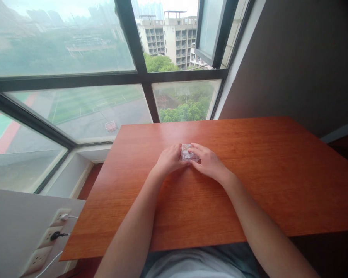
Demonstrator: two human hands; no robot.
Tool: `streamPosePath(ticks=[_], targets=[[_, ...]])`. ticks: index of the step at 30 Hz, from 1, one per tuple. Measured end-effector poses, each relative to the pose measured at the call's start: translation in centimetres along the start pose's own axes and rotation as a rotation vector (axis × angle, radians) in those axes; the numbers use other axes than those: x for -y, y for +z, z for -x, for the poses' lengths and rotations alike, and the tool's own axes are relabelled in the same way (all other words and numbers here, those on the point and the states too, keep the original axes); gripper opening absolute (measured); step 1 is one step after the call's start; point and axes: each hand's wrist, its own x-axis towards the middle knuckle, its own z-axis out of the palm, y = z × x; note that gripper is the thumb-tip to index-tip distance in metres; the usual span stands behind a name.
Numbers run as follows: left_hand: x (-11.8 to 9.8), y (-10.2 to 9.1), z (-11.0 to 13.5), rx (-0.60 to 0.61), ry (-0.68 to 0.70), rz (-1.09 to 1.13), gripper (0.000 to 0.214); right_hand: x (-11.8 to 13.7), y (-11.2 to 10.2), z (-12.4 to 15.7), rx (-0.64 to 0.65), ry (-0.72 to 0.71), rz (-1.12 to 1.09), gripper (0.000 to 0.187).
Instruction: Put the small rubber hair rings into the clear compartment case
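Note:
A small clear plastic box (189, 153) with something pale inside is on the wooden table (263, 166), near the middle of its far half. Around the box's left side my left hand (170, 157) is closed, its thumb along the near edge. My right hand (208, 159) grips it from the right, with fingers over the top and thumb at the near side. What lies inside the box is too small to make out. The fingers hide parts of the box's sides.
Beyond the table stands a large window with dark frames (145, 77); one pane (210, 31) is swung outward. Low on the left wall are sockets (48, 236) with plugs and cables. A grey wall (301, 65) rises at the right. The table's front edge is close to my body.

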Motion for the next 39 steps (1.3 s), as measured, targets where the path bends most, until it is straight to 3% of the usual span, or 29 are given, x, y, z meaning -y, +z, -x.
streamPosePath(ticks=[8, 14, 17, 22, 27, 39], targets=[[0.3, -0.5, 0.0, 0.042, 0.033, 0.105, 0.048, -1.4, 0.2, -0.2, 0.035, -0.023, -0.122, 0.051], [1.0, -0.4, 0.0, 0.063, 0.068, 0.227, 0.052, -1.0, -0.3, -0.4, -0.082, -0.055, -0.163, 0.047], [1.2, -0.2, 0.0, 0.051, 0.072, 0.231, 0.053, -0.9, -0.3, -0.3, -0.042, -0.052, -0.122, 0.049], [1.3, 0.0, 0.0, 0.032, 0.034, 0.229, 0.074, -0.9, -0.1, -0.2, 0.023, -0.048, -0.055, 0.053], [1.3, -0.1, -0.1, 0.064, 0.084, 0.207, 0.057, -1.0, 0.1, -0.2, 0.020, -0.066, -0.031, 0.047], [1.3, -0.3, 0.0, 0.077, 0.100, 0.207, 0.062, -1.8, 0.2, -0.3, 0.006, -0.029, -0.157, 0.057]])
